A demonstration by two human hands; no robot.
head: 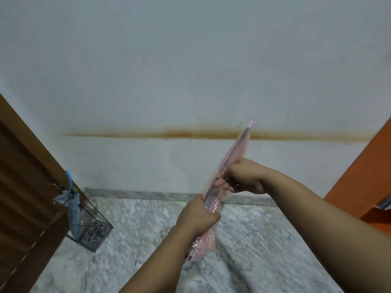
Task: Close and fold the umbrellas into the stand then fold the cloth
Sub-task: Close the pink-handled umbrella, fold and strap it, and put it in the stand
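A pale pink, half-transparent umbrella (232,157) with dark ribs and a brighter pink tip is gripped between the left hand (197,214) and the right hand (243,176). Far to the left of the left hand, a light blue umbrella (74,206) is seen in a black wire stand (93,229). Below the hands, the floor (264,240) is marbled grey and white. Behind them, the whitish wall (190,60) is crossed by a rusty brown stain (179,133). Brown wood (23,176) is seen left, an orange surface (364,166) right.

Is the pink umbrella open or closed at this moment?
Closed. The pink umbrella is gathered into a narrow bundle, tip up; the left hand and right hand both grip it.
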